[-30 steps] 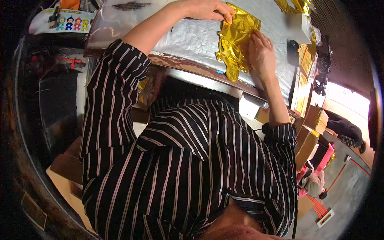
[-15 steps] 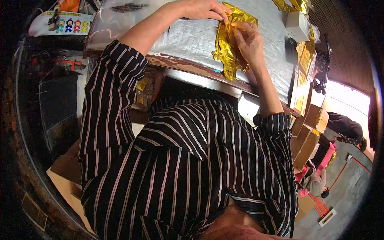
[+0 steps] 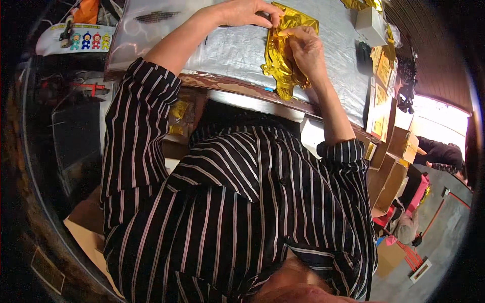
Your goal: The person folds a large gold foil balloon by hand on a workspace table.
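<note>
Gold foil (image 3: 278,63) lay on the table (image 3: 230,55), its long axis running away from the near edge. The left hand (image 3: 248,13) pinched its far left side; the right hand (image 3: 308,54), across it, had fingertips nearly together, seemingly gripping foil.

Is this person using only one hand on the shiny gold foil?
No, the left hand and the right hand both have fingers on the gold foil.

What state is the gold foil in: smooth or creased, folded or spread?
Creased: wrinkles run all across the gold foil. Folded or spread, cannot tell: the right hand hides part of it.
</note>
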The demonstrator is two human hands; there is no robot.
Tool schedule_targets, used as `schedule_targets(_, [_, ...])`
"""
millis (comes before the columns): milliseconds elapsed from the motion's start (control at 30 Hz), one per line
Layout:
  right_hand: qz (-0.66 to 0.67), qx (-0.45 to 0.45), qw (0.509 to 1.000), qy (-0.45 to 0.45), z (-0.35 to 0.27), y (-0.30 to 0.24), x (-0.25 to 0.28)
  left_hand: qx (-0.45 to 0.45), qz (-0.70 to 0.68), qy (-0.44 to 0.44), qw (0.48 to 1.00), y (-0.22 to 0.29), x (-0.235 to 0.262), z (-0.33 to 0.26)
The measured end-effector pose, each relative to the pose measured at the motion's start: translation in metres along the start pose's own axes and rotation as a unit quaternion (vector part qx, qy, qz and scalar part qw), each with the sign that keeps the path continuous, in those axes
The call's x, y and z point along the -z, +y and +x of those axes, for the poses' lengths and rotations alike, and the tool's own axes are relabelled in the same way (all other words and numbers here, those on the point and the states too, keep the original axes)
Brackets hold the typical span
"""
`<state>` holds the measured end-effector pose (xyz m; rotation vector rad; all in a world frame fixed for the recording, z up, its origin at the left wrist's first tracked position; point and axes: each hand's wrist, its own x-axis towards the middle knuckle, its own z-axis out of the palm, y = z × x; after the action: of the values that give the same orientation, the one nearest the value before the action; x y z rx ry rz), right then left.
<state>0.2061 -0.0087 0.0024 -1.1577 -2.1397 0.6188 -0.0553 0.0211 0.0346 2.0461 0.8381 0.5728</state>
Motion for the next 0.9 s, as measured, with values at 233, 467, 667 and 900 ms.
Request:
schedule_targets(233, [-0.015, 0.009, 1.0, 0.001, -0.005, -0.002, 0.004, -0.005, 0.038, -0.022, 0.999, 0.012, 0.003, 0.006])
schedule_targets(467, [-0.032, 0.002, 0.999, -0.015, -0.002, -0.004, 0.001, -0.029, 0.074, -0.018, 0.997, 0.007, -0.001, 0.01])
schedule_targets(667, [-0.036, 0.012, 0.999, 0.001, 0.003, -0.001, 0.003, -0.043, 0.131, -0.011, 0.99, 0.006, -0.003, 0.018])
schedule_targets(900, [-0.087, -0.057, 0.994, 0.025, -0.003, -0.024, 0.0, 0.099, 0.254, -0.015, 0.962, 0.072, -0.008, 0.019])
